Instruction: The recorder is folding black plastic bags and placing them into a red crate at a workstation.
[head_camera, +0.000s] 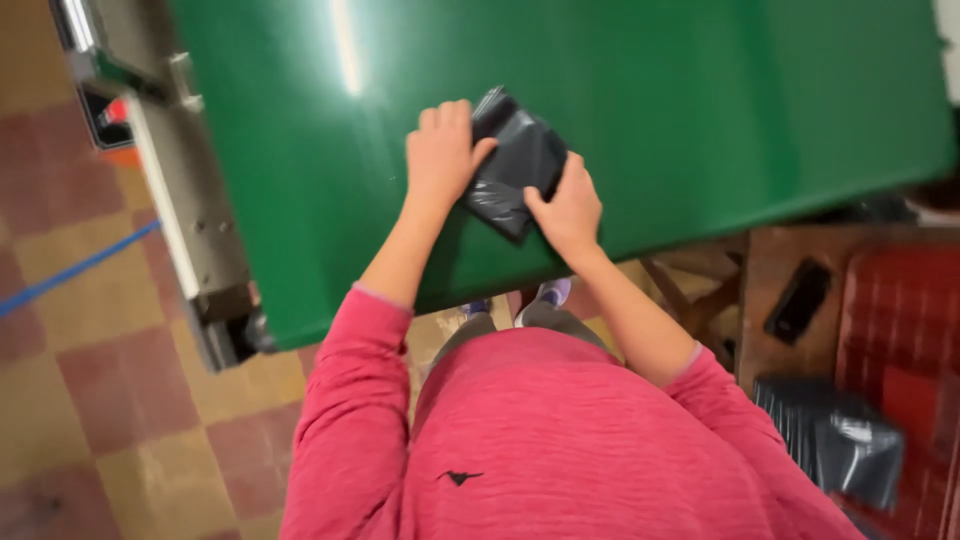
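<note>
A folded black bag (515, 165) lies flat on the green surface (700, 110), near its front edge. The left hand (440, 155) presses its left side, fingers curled over; the right hand (568, 208) pins its lower corner, apparently pinching it.

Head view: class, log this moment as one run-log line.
left hand: on black bag | right hand: on bag | surface: green table

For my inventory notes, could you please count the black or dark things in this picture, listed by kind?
Folded black plastic packet on the green table, under the left hand and right hand: 1
Stack of dark packets at lower right: 1
Small flat black object on the wooden surface: 1
Total: 3
</note>
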